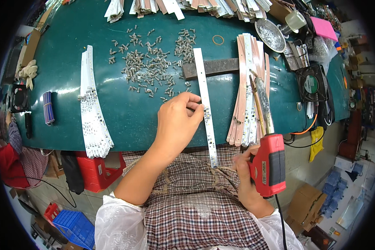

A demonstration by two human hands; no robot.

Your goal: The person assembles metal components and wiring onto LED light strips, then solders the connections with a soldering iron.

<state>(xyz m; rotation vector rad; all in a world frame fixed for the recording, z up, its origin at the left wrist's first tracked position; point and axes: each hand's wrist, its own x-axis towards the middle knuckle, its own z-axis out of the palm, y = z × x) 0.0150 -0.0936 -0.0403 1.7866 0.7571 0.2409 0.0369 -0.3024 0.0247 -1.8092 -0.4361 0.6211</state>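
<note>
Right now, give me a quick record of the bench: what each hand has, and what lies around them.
left hand: fingers pressing a long white strip against the green table
right hand: gripping a red soldering gun, tip pointing away over the table
under strip: dark metal bar, lying crosswise
loose parts: pile of small metal pieces beyond the left hand
left stack: white strips, fanned
right stack: white and pink strips, beside the gun's tip
far right: small black fan
</note>
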